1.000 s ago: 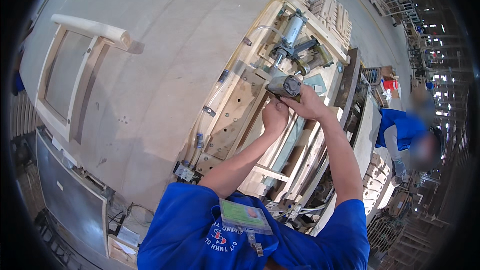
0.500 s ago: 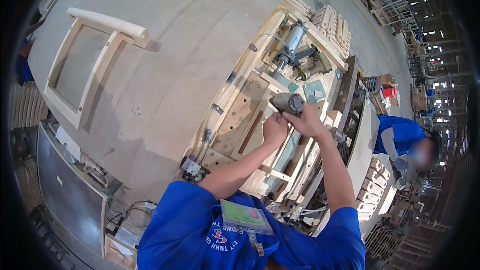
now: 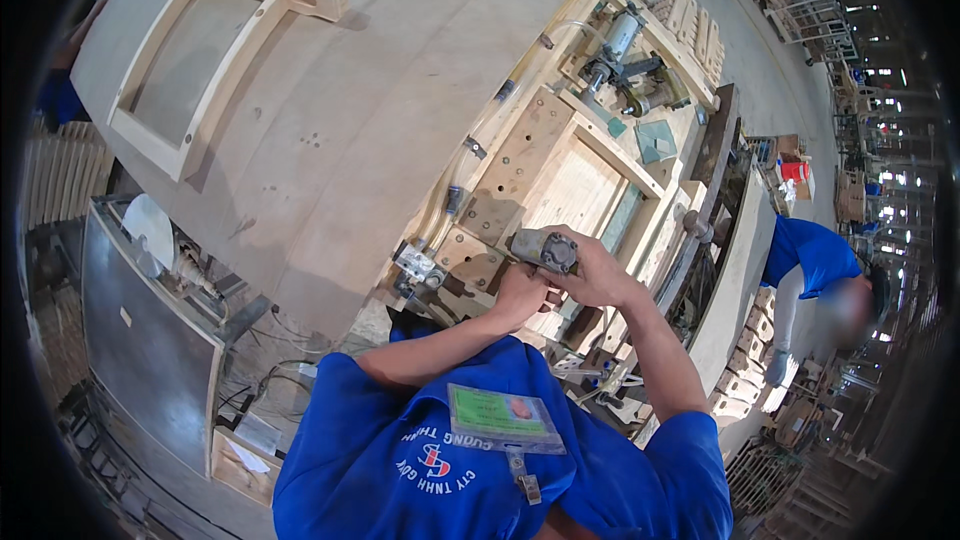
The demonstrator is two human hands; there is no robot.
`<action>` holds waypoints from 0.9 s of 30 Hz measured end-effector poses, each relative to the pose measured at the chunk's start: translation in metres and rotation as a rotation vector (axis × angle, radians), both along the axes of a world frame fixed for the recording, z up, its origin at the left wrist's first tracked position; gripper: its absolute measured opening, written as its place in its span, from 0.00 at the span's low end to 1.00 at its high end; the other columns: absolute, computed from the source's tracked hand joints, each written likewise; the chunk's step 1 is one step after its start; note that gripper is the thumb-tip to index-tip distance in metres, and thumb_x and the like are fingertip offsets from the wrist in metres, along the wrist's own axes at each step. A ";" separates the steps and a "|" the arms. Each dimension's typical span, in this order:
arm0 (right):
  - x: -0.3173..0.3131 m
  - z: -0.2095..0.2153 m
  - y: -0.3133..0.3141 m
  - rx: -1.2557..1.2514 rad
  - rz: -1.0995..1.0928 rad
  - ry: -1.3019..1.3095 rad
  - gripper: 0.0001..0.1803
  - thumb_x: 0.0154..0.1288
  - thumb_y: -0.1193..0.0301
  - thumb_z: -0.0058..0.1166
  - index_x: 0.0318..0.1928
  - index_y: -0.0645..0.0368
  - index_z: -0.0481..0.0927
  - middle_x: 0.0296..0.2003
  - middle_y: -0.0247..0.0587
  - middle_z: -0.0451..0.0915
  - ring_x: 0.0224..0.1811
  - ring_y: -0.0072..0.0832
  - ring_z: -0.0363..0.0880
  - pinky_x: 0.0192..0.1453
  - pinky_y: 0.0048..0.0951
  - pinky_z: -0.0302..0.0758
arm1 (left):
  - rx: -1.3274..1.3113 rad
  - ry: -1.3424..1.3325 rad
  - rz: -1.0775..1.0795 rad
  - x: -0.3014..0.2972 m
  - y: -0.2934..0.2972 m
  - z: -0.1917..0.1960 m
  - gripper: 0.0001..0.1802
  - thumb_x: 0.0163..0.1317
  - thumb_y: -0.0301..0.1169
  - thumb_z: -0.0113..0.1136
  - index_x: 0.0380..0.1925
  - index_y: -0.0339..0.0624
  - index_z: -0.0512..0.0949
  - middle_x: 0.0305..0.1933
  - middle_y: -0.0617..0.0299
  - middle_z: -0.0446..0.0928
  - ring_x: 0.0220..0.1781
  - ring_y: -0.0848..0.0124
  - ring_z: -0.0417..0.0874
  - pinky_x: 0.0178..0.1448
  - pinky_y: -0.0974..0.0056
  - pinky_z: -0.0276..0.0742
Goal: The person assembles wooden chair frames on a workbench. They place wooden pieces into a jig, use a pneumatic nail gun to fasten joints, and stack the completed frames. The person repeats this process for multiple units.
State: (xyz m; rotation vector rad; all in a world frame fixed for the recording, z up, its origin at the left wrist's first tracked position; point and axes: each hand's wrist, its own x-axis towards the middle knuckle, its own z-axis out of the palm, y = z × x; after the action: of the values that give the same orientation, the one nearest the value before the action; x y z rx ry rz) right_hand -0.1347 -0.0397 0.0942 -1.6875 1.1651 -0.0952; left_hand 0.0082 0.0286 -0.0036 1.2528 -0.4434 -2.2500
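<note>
Table [image 3: 330,120]: a broad pale worktop is seen across the upper left, with a wooden frame [image 3: 215,50] laid flat near its far corner.
Jig [image 3: 560,170]: a plywood fixture with square openings is set along the table's right edge; clamps and metal fittings [image 3: 625,50] are mounted at its far end.
Cabinet [image 3: 150,340]: a grey metal box is placed at lower left, below the table.
Co-worker [image 3: 815,260]: a person in blue is bent over at the right, well apart.
Tool [image 3: 545,248]: a small grey power tool is held over the jig's near end, just above the wood.
Right hand [image 3: 598,275]: closed around the tool from the right.
Left hand [image 3: 520,290]: curled shut against the tool's underside, touching the right hand.
</note>
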 end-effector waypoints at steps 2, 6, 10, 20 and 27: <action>0.005 -0.001 -0.006 0.004 0.014 -0.011 0.29 0.69 0.77 0.69 0.69 0.57 0.76 0.53 0.48 0.88 0.55 0.36 0.88 0.62 0.37 0.82 | -0.021 0.001 0.020 0.001 -0.001 -0.003 0.16 0.81 0.31 0.47 0.49 0.33 0.84 0.44 0.55 0.89 0.35 0.71 0.89 0.29 0.67 0.80; 0.012 0.004 -0.010 0.012 0.052 0.094 0.28 0.69 0.75 0.68 0.67 0.56 0.75 0.51 0.50 0.89 0.54 0.42 0.89 0.61 0.39 0.83 | -0.068 -0.003 -0.007 0.002 -0.005 -0.007 0.17 0.82 0.31 0.46 0.54 0.33 0.82 0.44 0.54 0.89 0.36 0.70 0.89 0.29 0.66 0.80; 0.016 0.005 -0.011 0.051 0.051 0.146 0.27 0.67 0.75 0.68 0.65 0.55 0.75 0.49 0.52 0.89 0.55 0.51 0.89 0.59 0.43 0.83 | -0.046 0.004 -0.074 0.007 -0.010 -0.007 0.14 0.79 0.27 0.50 0.57 0.35 0.80 0.50 0.54 0.87 0.41 0.68 0.91 0.31 0.66 0.81; 0.013 0.031 0.035 0.022 -0.274 0.146 0.29 0.71 0.71 0.66 0.68 0.62 0.72 0.48 0.55 0.89 0.53 0.50 0.90 0.60 0.43 0.82 | -0.405 -0.256 -0.265 0.024 0.010 -0.002 0.15 0.78 0.34 0.57 0.52 0.34 0.86 0.45 0.51 0.89 0.42 0.63 0.91 0.41 0.59 0.85; -0.068 0.092 0.169 -0.019 -1.194 -0.063 0.14 0.77 0.71 0.63 0.56 0.61 0.76 0.27 0.32 0.79 0.23 0.18 0.78 0.25 0.24 0.74 | -1.052 -0.723 0.204 0.128 -0.012 0.089 0.13 0.76 0.33 0.62 0.49 0.35 0.87 0.43 0.51 0.90 0.44 0.64 0.91 0.53 0.59 0.85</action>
State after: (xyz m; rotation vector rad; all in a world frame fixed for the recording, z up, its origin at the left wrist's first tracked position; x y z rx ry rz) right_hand -0.2023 0.1291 0.1860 -0.7837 1.9621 -0.8773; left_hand 0.1363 0.0165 0.0858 1.3222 -1.4335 -0.9914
